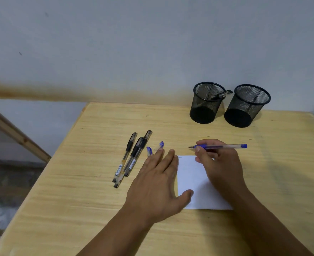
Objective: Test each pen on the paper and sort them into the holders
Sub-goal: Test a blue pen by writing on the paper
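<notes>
Holders of black mesh stand beyond the fingers: the left holder [206,103] has one pen [222,94], the right holder [246,106] looks empty. Right hand [220,163] fingers pinch a blue pen [218,146]; left hand [158,183] fingers lie spread, flat.

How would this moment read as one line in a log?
right hand: holds blue pen above paper | left hand: flat, steadying paper | three black pens: untested | left holder: one pen

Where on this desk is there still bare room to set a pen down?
The widest bare patch is the wood right of the paper, below the two mesh holders. Another lies left of the black pens, toward the desk edge. It is crowded in the middle: left hand, blue caps, and right hand with the blue pen.
</notes>
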